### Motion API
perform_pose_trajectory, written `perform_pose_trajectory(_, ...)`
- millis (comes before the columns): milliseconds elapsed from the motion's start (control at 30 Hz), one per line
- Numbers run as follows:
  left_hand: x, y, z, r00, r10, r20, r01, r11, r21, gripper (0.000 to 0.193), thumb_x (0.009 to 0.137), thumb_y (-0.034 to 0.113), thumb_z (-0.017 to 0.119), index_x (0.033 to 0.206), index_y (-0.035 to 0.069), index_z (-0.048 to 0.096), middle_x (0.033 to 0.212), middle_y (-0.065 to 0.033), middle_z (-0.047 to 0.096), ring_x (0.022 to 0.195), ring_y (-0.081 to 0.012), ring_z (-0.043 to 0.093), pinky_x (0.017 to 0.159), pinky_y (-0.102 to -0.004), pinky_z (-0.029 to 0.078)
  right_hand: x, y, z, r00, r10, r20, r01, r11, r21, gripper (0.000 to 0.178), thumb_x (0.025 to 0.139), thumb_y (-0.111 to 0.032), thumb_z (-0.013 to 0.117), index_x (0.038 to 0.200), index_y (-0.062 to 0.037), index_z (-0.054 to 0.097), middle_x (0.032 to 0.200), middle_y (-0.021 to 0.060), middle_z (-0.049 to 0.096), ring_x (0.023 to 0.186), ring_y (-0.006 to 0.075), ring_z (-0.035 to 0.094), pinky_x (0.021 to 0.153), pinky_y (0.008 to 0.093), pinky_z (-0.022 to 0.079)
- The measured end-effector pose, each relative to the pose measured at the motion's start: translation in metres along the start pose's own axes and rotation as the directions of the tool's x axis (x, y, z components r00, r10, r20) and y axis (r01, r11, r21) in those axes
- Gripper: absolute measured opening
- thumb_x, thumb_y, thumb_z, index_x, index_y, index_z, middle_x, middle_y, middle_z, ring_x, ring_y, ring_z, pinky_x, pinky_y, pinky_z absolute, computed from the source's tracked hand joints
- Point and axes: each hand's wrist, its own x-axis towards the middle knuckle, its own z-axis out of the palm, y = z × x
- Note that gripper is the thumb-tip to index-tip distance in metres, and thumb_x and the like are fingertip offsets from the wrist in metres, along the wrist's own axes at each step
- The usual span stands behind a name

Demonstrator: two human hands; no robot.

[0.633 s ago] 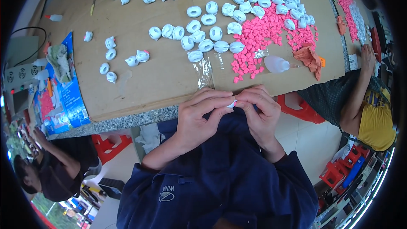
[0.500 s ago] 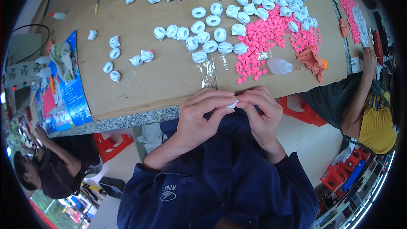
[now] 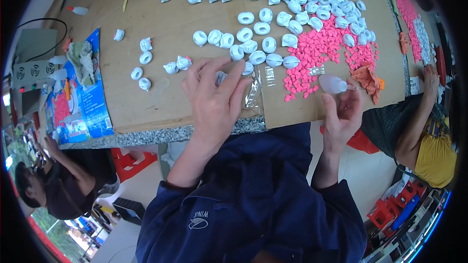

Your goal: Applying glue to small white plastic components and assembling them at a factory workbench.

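My left hand (image 3: 213,92) is over the cardboard, its fingers bent around a small white rounded piece (image 3: 221,77) that shows between thumb and forefinger. Whether that piece touches the cardboard I cannot tell. To its right lie rows of similar white pieces (image 3: 257,57), some with a hole and small pointed ears. My right hand (image 3: 342,119) is by the table's front edge, thumb and fingers apart. Its fingertips are close to the thin nozzle of a translucent squeeze bottle (image 3: 332,84), which lies on its side beside a heap of small pink pieces (image 3: 312,51).
A crumpled orange cloth (image 3: 366,82) lies right of the bottle. Cardboard (image 3: 161,104) covers the granite-edged table (image 3: 134,139). At left are a blue printed sheet (image 3: 95,112) and a grey device (image 3: 31,83). Other people sit at both sides, near red stools (image 3: 131,163).
My hands have parted from a small white and pink piece held together at the table edge. The left went forward and left over the cardboard; the right moved right, toward the bottle.
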Motion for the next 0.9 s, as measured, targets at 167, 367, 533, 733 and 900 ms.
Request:
perform_pose_trajectory(167, -0.003, 0.006, 0.009, 0.999, 0.039, -0.024, -0.039, 0.999, -0.006, 0.023, 0.067, 0.007, 0.072, 0.088, 0.009, 0.063, 0.099, -0.0025, 0.061, 0.095, -0.0237, 0.051, 0.079, -0.0347, 0.035, 0.003, -0.001, 0.008, 0.986, -0.159, 0.050, 0.157, 0.986, 0.050, 0.036, 0.076, 0.004, 0.061, 0.110, 0.0012, 0.047, 0.109, 0.0129, 0.052, 0.097, 0.0184, 0.052, 0.083, 0.0280, 0.042)
perform_pose_trajectory(367, -0.014, 0.011, 0.005, 0.999, 0.049, 0.006, -0.049, 0.997, -0.059, 0.027, 0.067, 0.006, 0.072, 0.092, 0.008, 0.062, 0.098, -0.0025, 0.062, 0.098, -0.0244, 0.051, 0.079, -0.0346, 0.035, -0.015, -0.017, -0.005, 0.961, -0.178, 0.210, 0.065, 0.887, 0.457, 0.038, 0.084, -0.004, 0.051, 0.119, 0.0022, 0.036, 0.108, 0.0154, 0.051, 0.101, 0.0266, 0.055, 0.089, 0.0341, 0.043)
perform_pose_trajectory(533, -0.020, 0.014, 0.002, 0.997, 0.012, 0.071, -0.005, 0.996, -0.091, 0.032, 0.066, 0.004, 0.072, 0.096, 0.007, 0.062, 0.092, -0.0040, 0.063, 0.097, -0.0254, 0.053, 0.082, -0.0355, 0.037, -0.013, -0.022, -0.015, 0.921, -0.191, 0.340, 0.070, 0.938, 0.339, 0.043, 0.081, -0.020, 0.063, 0.112, 0.0042, 0.047, 0.086, 0.0093, 0.054, 0.082, 0.0175, 0.054, 0.071, 0.0260, 0.041)
perform_pose_trajectory(733, -0.021, 0.016, -0.001, 0.993, -0.032, 0.117, 0.066, 0.952, -0.300, 0.043, 0.063, -0.001, 0.071, 0.104, 0.005, 0.059, 0.089, -0.0058, 0.063, 0.097, -0.0262, 0.052, 0.083, -0.0350, 0.040, -0.010, -0.028, -0.014, 0.924, -0.150, 0.352, 0.021, 0.938, 0.345, 0.038, 0.064, -0.015, 0.078, 0.093, 0.0039, 0.063, 0.072, 0.0063, 0.058, 0.062, 0.0128, 0.049, 0.054, 0.0232, 0.037)
perform_pose_trajectory(900, -0.020, 0.020, -0.002, 0.990, -0.073, 0.121, 0.112, 0.928, -0.356, 0.050, 0.062, -0.004, 0.071, 0.109, 0.003, 0.057, 0.087, -0.0061, 0.063, 0.096, -0.0256, 0.052, 0.082, -0.0350, 0.042, -0.012, -0.033, -0.011, 0.902, -0.104, 0.418, -0.034, 0.950, 0.311, 0.034, 0.063, -0.011, 0.077, 0.091, 0.0038, 0.065, 0.067, 0.0059, 0.058, 0.060, 0.0127, 0.049, 0.051, 0.0238, 0.036)
